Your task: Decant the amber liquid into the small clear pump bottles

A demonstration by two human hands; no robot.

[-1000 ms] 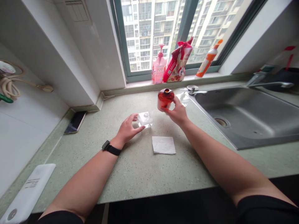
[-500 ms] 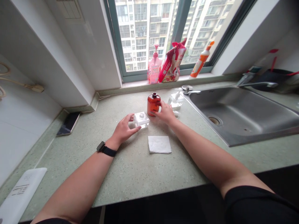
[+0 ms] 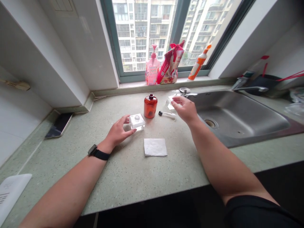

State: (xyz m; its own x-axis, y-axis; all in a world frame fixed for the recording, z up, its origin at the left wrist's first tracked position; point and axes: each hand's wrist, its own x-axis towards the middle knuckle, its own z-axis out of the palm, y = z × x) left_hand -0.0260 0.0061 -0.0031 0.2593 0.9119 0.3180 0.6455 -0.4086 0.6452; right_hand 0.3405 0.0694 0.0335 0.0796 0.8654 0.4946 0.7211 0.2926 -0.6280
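My left hand (image 3: pixel 120 131) grips a clear, square glass bottle (image 3: pixel 137 120), thumb along its front and fingers at its back left; its round neck has no pump in it. Just right of that stands an amber bottle (image 3: pixel 150 107), upright with its neck uncapped, touched by neither hand. Farther right, my right hand (image 3: pixel 184 109) has its thumb and fingers closed about the right side of a second clear square bottle (image 3: pixel 170 103) with a pump top, partly hidden by the fingers. Between them lies a pump head (image 3: pixel 167 114) with a black collar.
A folded white tissue (image 3: pixel 155 147) lies in front on the counter (image 3: pixel 123 177). The steel sink (image 3: pixel 237 117) is at right, a phone (image 3: pixel 59 125) at left. A pink pump bottle (image 3: pixel 152 71), a red bag (image 3: pixel 171 65) and an orange bottle (image 3: pixel 198 65) line the windowsill.
My right hand has left the amber bottle and moved right to the clear pump bottle. My left hand stays on its clear bottle. The view has shifted slightly right.
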